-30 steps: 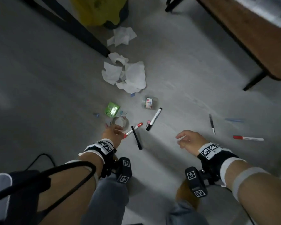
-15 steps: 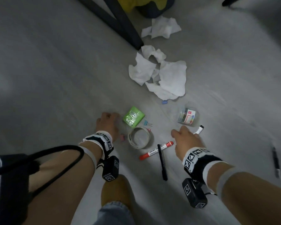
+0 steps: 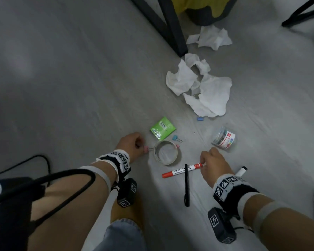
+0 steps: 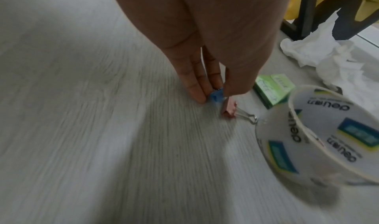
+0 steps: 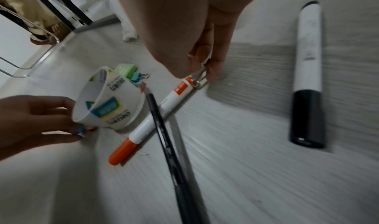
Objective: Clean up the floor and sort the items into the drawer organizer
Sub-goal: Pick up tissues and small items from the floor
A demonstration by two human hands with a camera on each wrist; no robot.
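Stationery is scattered over the grey floor (image 3: 80, 87). A blue binder clip (image 4: 277, 96) is pinched between the fingertips of the left hand (image 3: 131, 144) right at floor level, with a pink binder clip (image 4: 229, 108) lying just beside it; the wire handle of the pink clip reaches to the wall of the tape roll (image 3: 167, 152). In the right-wrist view the right hand (image 3: 213, 163) is seen closed on a small metal wire piece (image 5: 202, 76) — apparently a clip handle, though its body is hidden behind the fingers — at the end of the red marker (image 3: 181, 170). A thin black pen (image 3: 186, 185) is laid across the red marker. To the right of the right wrist a black-capped white marker (image 5: 307, 75) lies on the floor, well apart from the others.

Beyond the tape roll a green box (image 3: 162, 127) is seen, and a second blue binder clip (image 3: 176, 138) sits between the box and the roll. A clear tub of clips (image 3: 224, 139) lies on its side further right. Crumpled white tissues (image 3: 203, 91) are spread near a black table leg (image 3: 172, 28) — more tissue (image 3: 212, 38) lies beside a bin with a yellow liner (image 3: 207, 8). A small blue piece (image 3: 200, 119) rests at the edge of the tissues. The drawer organizer cannot be seen in any view.
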